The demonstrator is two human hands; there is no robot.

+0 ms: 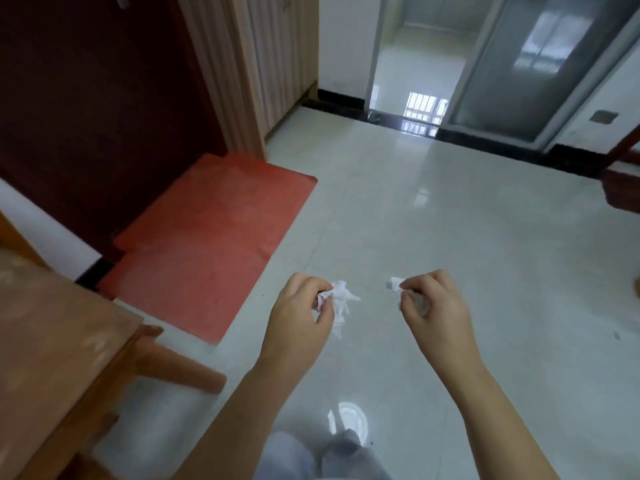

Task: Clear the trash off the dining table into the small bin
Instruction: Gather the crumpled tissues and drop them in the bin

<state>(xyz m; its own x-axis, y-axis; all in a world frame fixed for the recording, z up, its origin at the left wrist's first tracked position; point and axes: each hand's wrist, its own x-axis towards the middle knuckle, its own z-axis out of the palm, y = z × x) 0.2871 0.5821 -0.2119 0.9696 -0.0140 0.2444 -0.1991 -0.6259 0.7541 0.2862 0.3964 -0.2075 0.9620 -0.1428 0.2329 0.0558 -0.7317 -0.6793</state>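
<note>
Head: fingers (320,292) pinching tissue (341,297)

We count two hands: our left hand (298,317) and our right hand (433,306), each closed on one piece of trash. That makes two pieces of white paper: one crumpled tissue (337,299) pinched in the left hand and one smaller paper scrap (394,284) pinched in the right. At the near left stands one wooden table (52,341), with one table leg (183,363) in view. One red mat (207,244) lies on the floor to the far left, before one dark door (97,109). One glass sliding door (540,64) stands at the far right.
</note>
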